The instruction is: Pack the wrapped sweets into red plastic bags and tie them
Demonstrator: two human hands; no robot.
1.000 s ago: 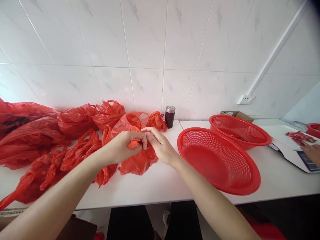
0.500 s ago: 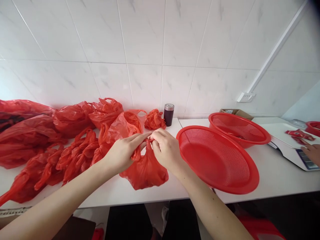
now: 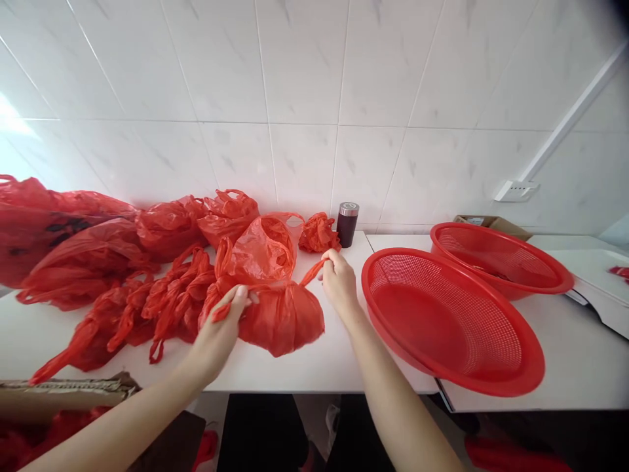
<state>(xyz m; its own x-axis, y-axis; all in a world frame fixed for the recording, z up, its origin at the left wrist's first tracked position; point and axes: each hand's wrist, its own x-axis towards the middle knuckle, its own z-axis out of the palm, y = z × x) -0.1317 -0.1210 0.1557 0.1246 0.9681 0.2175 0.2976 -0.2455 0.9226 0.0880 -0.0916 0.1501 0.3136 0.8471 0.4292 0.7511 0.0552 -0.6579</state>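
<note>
A filled red plastic bag (image 3: 285, 321) is stretched between my two hands, above the front of the white table. My left hand (image 3: 228, 321) is closed on one handle at the bag's left side. The other handle, pulled out to the upper right, is pinched in my right hand (image 3: 338, 278). The bag's neck is drawn tight between them. Just behind it stands an open red bag (image 3: 268, 249). Several tied red bags (image 3: 181, 292) lie in a row to the left of my left hand.
Two red perforated baskets (image 3: 442, 321) are on the right, one behind the other. A dark tumbler (image 3: 347, 226) and a crumpled red bag (image 3: 319, 234) stand near the wall. A white scale (image 3: 602, 282) is far right; a cardboard box (image 3: 63, 393) is lower left.
My hands, together at the bag's neck before, have moved apart, pulling the handles to either side. The view has turned left, and the other person's hand at the scale is out of sight.
</note>
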